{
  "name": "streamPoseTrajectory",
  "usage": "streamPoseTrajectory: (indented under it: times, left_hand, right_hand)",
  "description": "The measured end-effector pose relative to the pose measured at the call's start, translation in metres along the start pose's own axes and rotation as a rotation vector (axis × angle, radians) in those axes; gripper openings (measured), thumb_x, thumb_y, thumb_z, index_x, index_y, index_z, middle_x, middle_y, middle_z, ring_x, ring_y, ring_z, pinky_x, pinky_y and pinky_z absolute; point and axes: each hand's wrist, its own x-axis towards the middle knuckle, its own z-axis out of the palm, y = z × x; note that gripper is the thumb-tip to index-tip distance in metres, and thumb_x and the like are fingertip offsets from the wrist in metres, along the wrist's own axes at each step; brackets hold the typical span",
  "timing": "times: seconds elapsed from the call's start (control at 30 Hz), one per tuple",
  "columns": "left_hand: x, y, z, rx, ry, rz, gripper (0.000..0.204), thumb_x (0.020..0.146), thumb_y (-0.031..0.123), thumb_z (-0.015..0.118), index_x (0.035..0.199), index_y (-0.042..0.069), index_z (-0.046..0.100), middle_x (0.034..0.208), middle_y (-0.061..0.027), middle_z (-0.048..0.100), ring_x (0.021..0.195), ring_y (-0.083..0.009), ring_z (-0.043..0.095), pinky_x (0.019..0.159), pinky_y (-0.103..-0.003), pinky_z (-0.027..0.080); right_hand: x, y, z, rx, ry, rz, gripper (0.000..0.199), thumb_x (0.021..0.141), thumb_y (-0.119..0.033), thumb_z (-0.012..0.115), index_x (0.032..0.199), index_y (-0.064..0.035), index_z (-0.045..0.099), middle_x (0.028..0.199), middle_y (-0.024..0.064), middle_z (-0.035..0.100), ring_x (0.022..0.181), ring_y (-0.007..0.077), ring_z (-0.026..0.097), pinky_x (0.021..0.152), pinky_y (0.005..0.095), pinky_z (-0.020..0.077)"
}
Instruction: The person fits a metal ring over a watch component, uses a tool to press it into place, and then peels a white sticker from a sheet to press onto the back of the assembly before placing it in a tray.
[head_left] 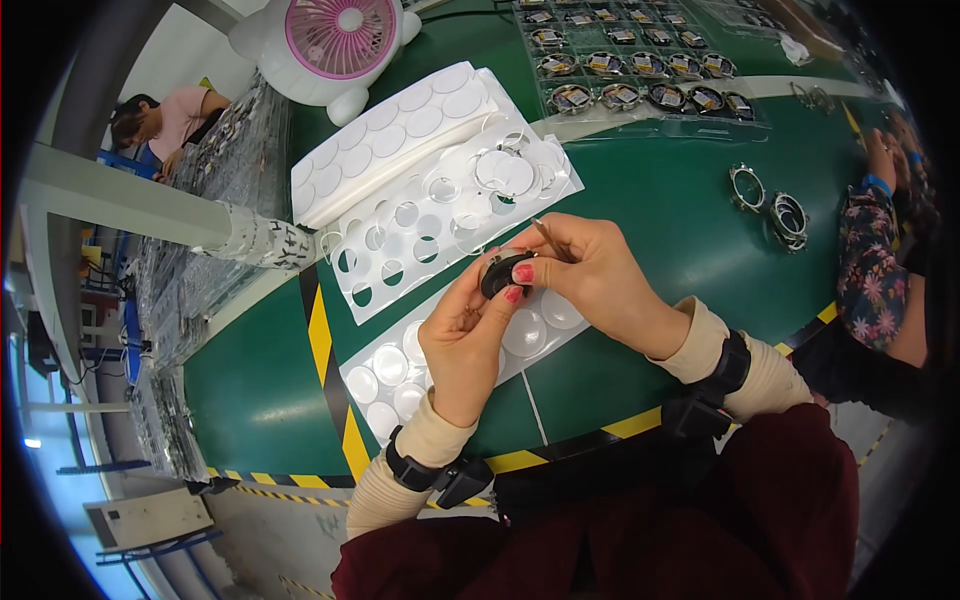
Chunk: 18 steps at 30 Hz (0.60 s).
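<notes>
My left hand (463,335) pinches a small round black part (499,273) between thumb and fingers, above a white backing sheet of clear round stickers (400,365). My right hand (590,275) meets it from the right, touching the black part and holding a thin brown stick (548,236) that points up and left. Both wrists wear black straps.
White sheets with punched round holes (400,240) and a stack of sticker sheets (380,130) lie on the green table (660,200). Clear trays of round black parts (630,70) sit far right, two metal rings (770,205) nearer. A pink fan (335,40) stands behind. Another person's sleeve (870,270) is at right.
</notes>
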Motion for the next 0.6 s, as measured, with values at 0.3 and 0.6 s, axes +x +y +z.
streamPoseTrajectory:
  times: [0.3,0.6]
  left_hand:
    - [-0.008,0.003,-0.001,0.347,0.003,0.066,0.042,0.082,-0.006,0.056,0.123,-0.003,0.046,0.103,-0.0083,0.059,0.089,-0.0105,0.057,0.079,-0.022,0.048]
    - [0.008,0.005,-0.005,-0.415,0.002,-0.321,0.037,0.089,0.004,0.049,0.124,-0.001,0.043,0.11,-0.0115,0.055,0.093,-0.0149,0.058,0.082,-0.027,0.051]
  right_hand:
    - [-0.004,-0.007,0.004,-0.152,-0.007,0.006,0.016,0.082,-0.003,0.058,0.095,0.0055,0.058,0.084,0.0045,0.061,0.073,0.0053,0.055,0.064,0.0188,0.0449]
    - [0.0,-0.01,0.0,-0.141,0.012,0.003,0.021,0.084,-0.002,0.055,0.104,0.0032,0.058,0.081,0.0019,0.06,0.069,0.0034,0.052,0.061,0.0167,0.042]
